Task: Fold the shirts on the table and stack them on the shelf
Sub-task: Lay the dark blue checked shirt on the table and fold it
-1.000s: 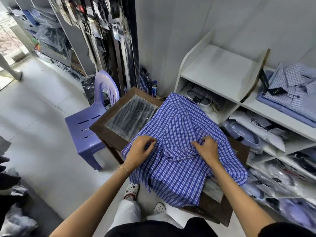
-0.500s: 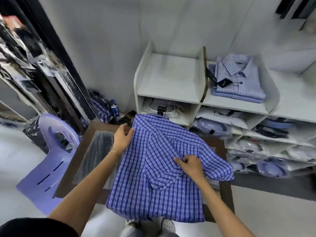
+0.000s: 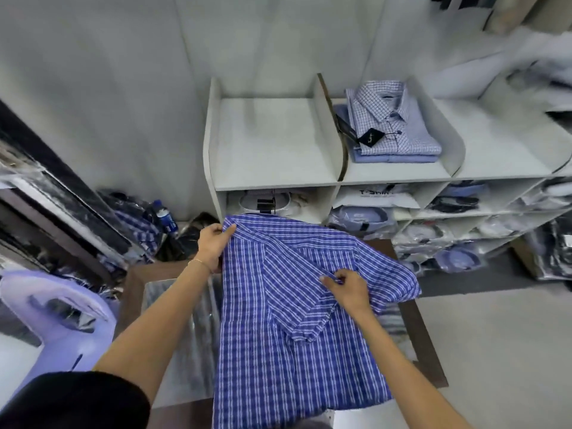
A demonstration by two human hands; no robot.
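A blue plaid shirt (image 3: 278, 360) lies back-up on the brown table (image 3: 424, 342), its hem hanging over the near edge. One sleeve is folded across its middle. My left hand (image 3: 213, 243) grips the shirt's far left shoulder corner. My right hand (image 3: 348, 289) pinches the fabric at the folded sleeve near the right side. Behind the table stands the white shelf (image 3: 275, 178); its top left bay is bare, and a stack of folded light checked shirts (image 3: 393, 125) sits in the bay beside it.
A lilac plastic chair (image 3: 58, 329) stands left of the table. A clear plastic sheet (image 3: 182, 323) lies on the table's left part. Packaged shirts (image 3: 359, 218) fill the lower shelf bays. A water bottle (image 3: 165, 216) and bagged clothes lie by the wall.
My view swung from the left side round to face the shelf. My left hand went from the shirt's near left edge up to its far shoulder corner. My right hand stayed at the folded sleeve.
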